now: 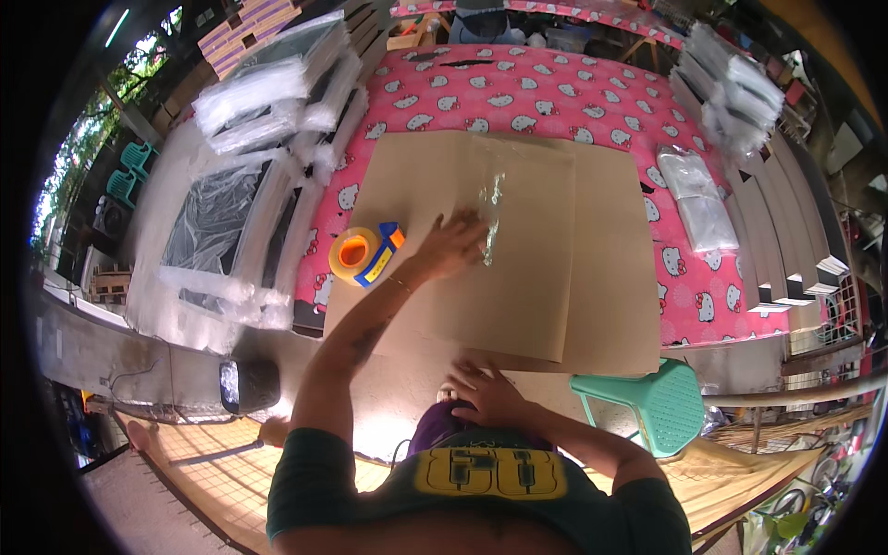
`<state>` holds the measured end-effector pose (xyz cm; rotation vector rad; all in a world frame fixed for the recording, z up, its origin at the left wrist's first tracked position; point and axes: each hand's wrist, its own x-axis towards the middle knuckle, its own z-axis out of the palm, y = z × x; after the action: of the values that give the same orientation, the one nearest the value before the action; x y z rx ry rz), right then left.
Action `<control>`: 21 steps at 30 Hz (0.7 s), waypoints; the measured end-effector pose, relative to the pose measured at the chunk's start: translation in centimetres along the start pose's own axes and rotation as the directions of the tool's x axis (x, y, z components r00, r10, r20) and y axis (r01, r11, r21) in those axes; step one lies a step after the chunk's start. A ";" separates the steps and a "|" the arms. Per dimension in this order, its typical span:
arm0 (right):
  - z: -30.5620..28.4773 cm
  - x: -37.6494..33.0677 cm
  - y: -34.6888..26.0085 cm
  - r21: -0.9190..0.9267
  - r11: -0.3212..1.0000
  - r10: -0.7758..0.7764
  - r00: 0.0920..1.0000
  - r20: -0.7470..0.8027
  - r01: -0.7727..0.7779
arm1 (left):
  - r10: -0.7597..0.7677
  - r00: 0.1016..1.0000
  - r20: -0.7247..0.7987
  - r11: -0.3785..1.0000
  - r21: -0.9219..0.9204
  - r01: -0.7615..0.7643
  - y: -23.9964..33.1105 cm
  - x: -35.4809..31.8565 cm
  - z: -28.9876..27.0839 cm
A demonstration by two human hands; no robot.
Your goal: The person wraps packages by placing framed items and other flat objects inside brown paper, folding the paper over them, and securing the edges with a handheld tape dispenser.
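Brown cardboard sheets (518,277) lie flat across the pink patterned tablecloth (555,92), and I work them from the near edge outward. My right hand (488,390) rests open and spread at the near edge of the board, close to my body, holding nothing. My left hand (453,242) reaches farther out, fingers splayed, palm pressing a clear plastic film (490,208) down onto the upper sheet. Just left of that wrist sits an orange-and-blue tape dispenser (363,254), touching the board's edge, within easy reach (neither hand is on it). To do this step well, I judge the film should be smoothed from the middle toward its edges so no creases are trapped, while the near hand keeps the board from sliding. A green plastic stool (661,402) stands to my right. Farther off, stacks of plastic-wrapped panels (277,83) pile up at the table's left, and more wrapped bundles (735,88) at the far right.
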<state>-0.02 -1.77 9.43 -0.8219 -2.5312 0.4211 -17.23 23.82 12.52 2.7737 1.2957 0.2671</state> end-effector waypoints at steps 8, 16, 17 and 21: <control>7.8 12.2 -0.4 0.013 0.739 0.666 0.727 -0.164 -0.674 | -0.030 0.999 0.031 0.995 -0.092 0.033 0.2 -0.2 1.1; 14.3 5.1 8.8 0.271 0.579 0.783 0.432 -0.448 -0.769 | 0.016 1.000 -0.022 0.990 -0.137 -0.019 -1.5 -0.3 1.5; 13.1 5.1 8.7 0.342 0.567 0.811 0.435 -0.391 -0.749 | 0.004 0.998 -0.059 0.993 -0.114 -0.011 -2.1 -1.3 1.8; 13.2 1.6 12.7 0.148 0.650 0.646 0.439 -0.625 -0.746 | 0.001 0.965 -0.263 0.901 -0.419 -0.116 -2.6 0.1 2.2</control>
<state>-1.70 7.14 -6.57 -1.7543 -1.4848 0.1323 -18.71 25.61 9.98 2.4525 1.0346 0.8349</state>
